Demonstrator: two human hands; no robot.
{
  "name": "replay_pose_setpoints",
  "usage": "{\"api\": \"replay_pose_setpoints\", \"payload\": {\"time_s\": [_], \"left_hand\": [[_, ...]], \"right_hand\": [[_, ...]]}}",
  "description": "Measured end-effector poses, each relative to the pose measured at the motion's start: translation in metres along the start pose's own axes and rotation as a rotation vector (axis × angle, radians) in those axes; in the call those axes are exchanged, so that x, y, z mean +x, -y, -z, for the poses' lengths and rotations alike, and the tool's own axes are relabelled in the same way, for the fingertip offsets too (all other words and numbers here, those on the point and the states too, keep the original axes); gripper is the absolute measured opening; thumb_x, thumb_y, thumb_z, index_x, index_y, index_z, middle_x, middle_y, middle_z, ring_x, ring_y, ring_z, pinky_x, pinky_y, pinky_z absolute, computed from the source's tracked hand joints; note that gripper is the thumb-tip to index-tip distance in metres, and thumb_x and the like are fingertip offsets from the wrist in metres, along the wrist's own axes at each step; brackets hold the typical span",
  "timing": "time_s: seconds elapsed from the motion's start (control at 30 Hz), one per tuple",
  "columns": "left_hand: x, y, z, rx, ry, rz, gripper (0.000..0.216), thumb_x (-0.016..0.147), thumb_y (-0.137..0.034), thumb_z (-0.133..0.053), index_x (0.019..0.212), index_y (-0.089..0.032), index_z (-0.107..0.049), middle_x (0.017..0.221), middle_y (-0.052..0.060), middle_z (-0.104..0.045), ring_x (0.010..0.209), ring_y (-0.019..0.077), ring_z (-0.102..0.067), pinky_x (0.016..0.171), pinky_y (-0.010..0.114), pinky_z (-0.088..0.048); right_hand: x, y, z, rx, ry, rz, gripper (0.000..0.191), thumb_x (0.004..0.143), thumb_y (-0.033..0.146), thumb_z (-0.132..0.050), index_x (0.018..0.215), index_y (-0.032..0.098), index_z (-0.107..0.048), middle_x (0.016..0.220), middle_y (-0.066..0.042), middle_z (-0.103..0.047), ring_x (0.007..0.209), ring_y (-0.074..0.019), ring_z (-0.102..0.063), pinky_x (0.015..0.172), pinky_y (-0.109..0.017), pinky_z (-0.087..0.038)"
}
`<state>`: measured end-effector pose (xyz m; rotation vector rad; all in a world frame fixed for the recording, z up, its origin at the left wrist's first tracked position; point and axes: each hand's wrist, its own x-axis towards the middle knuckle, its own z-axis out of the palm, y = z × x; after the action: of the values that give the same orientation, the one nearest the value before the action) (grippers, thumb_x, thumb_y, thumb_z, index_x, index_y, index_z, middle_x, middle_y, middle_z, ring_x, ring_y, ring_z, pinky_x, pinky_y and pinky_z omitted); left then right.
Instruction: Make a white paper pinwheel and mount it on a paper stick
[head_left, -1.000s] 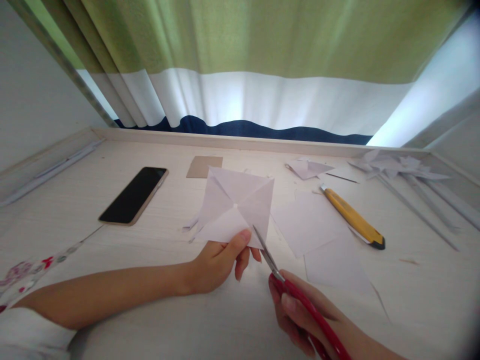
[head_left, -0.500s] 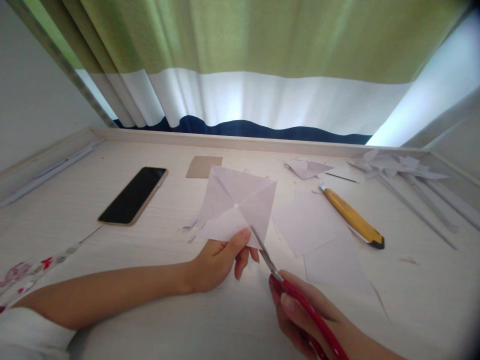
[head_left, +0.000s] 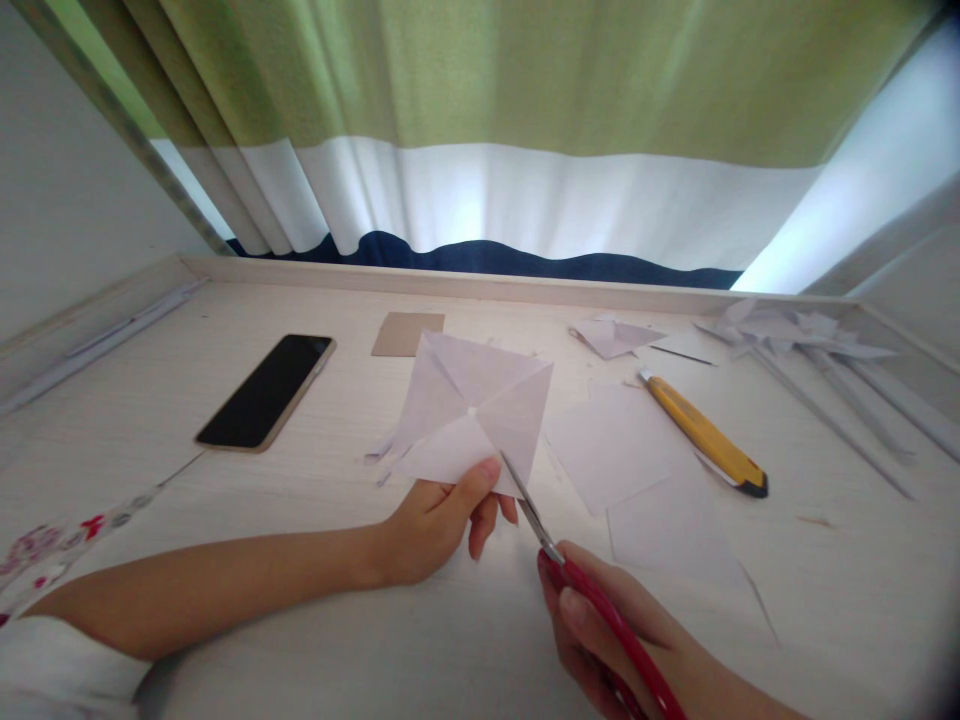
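1. Scissors (head_left: 592,600) with red handles sit in the right hand (head_left: 630,640), whose fingers are curled tight around the handles; the blades point up and away from the fingers, their tips meeting the near edge of the paper square (head_left: 472,415).
2. The left hand (head_left: 442,520) pinches that same near edge, thumb on top and fingers closed beneath, just left of the blade tips.
3. The creased white square is lifted off the desk (head_left: 150,470) and tilted, its diagonal folds meeting at the middle, beyond the left fingertips.
4. Loose white sheets (head_left: 637,470) lie flat just right of the blades.
5. A yellow utility knife (head_left: 705,435) lies farther right, well apart from both hands.
6. A dark phone (head_left: 266,390) lies well to the left of the left hand, with a brown card (head_left: 409,333) beyond the square.
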<state>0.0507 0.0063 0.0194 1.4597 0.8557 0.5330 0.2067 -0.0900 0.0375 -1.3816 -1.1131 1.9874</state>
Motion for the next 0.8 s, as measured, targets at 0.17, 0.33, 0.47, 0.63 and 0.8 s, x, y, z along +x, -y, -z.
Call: {"api": "replay_pose_setpoints", "payload": {"time_s": [0.17,0.33,0.47,0.63,0.8], "left_hand": [[0.0008,-0.0002,-0.0001,-0.01,0.007,-0.022,0.05,0.085,-0.047,-0.031,0.055,-0.015,-0.054,0.037,-0.005,-0.044,0.043,0.0071,-0.045,0.059,0.017,-0.039],[0.0006,0.0004,0.0002,-0.008,0.012,-0.022,0.052,0.085,-0.048,-0.031,0.052,-0.015,-0.053,0.037,-0.005,-0.044,0.043,0.0067,-0.045,0.058,0.017,-0.038],[0.0004,0.0003,0.0006,-0.003,0.014,-0.019,0.052,0.084,-0.049,-0.031,0.051,-0.015,-0.052,0.037,-0.005,-0.044,0.044,0.0074,-0.046,0.06,0.017,-0.039],[0.0,0.0005,0.0007,0.018,-0.021,-0.011,0.052,0.084,-0.049,-0.031,0.05,-0.016,-0.052,0.037,-0.004,-0.044,0.044,0.0085,-0.045,0.06,0.019,-0.039],[-0.0005,0.0011,0.0008,0.014,-0.012,-0.021,0.05,0.084,-0.048,-0.031,0.051,-0.016,-0.052,0.037,-0.004,-0.044,0.042,0.0084,-0.044,0.058,0.019,-0.04]], "right_hand": [[-0.0014,-0.0005,-0.0003,-0.014,-0.03,-0.023,0.044,0.074,0.063,-0.038,0.071,0.02,-0.034,0.055,0.008,-0.033,0.044,-0.0041,-0.03,0.042,-0.018,-0.026],[0.002,-0.0006,0.0016,-0.05,-0.009,-0.026,0.047,0.072,0.066,-0.038,0.07,0.02,-0.034,0.052,0.008,-0.035,0.043,-0.004,-0.031,0.041,-0.018,-0.026],[0.0035,-0.0039,0.0027,-0.06,-0.011,-0.022,0.045,0.074,0.064,-0.037,0.072,0.019,-0.036,0.052,0.008,-0.036,0.042,-0.0034,-0.031,0.04,-0.017,-0.025],[0.0027,-0.0045,0.003,-0.049,0.0,-0.011,0.047,0.072,0.065,-0.039,0.071,0.019,-0.035,0.049,0.009,-0.034,0.04,-0.0026,-0.03,0.037,-0.016,-0.023],[0.0048,-0.0059,0.0031,0.006,0.001,0.004,0.045,0.072,0.063,-0.042,0.072,0.019,-0.035,0.048,0.01,-0.033,0.038,-0.0018,-0.03,0.035,-0.014,-0.024]]}}
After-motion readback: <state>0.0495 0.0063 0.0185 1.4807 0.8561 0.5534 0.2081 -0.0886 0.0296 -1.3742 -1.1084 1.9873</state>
